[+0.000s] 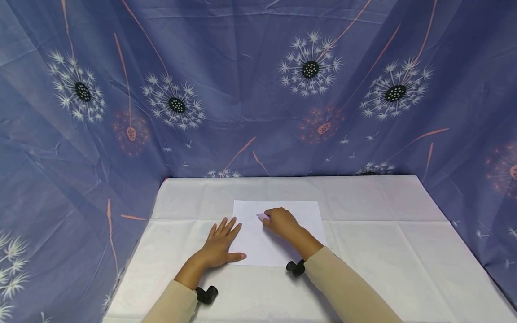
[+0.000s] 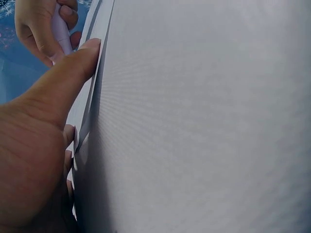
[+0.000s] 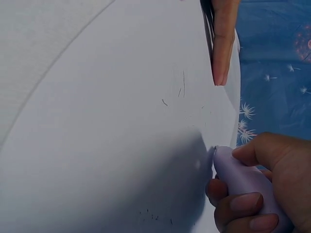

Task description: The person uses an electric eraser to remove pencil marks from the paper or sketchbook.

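A sheet of white paper [image 1: 282, 251] lies on the white-covered table. My left hand [image 1: 220, 246] rests flat with spread fingers at the paper's left edge, its thumb on the lower left corner. In my right hand [image 1: 282, 223] I grip a thick, rounded lilac pen-like tool [image 3: 245, 179], its narrow tip pointing left at the paper's upper middle. The right wrist view has that tip at or just above the sheet; contact is hard to tell. Several short dark marks [image 3: 183, 85] show on the paper there. What kind of tool it is cannot be made out.
The white tablecloth [image 1: 383, 260] has fold creases and extends on both sides of the paper. A blue curtain [image 1: 242, 89] with dandelion prints hangs behind the table and along its sides. Black wrist cameras [image 1: 295, 268] sit at both cuffs.
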